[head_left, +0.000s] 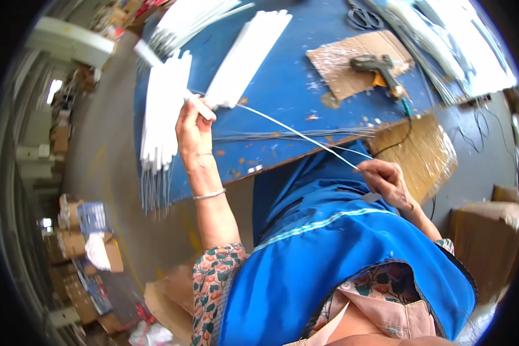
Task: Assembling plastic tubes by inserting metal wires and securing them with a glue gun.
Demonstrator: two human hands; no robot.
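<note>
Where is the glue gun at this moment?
In the head view, the glue gun lies on a piece of brown cardboard on the blue table, to the upper right, beyond the right hand and below the scissors.

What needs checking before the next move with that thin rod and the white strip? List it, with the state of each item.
1. Left hand grips the white strip at the table edge: ok.
2. Right hand pinches the near end of the thin rod: ok.
3. Rod runs straight between both hands, unbent: ok.
4. Rod's far end seated inside the strip: cannot tell, the left fingers hide the joint.
5. Glue gun resting on its cardboard pad, away from both hands: ok.
6. Stack of white strips overhangs the blue table edge beside the left hand: not ok, it could be knocked.
</note>
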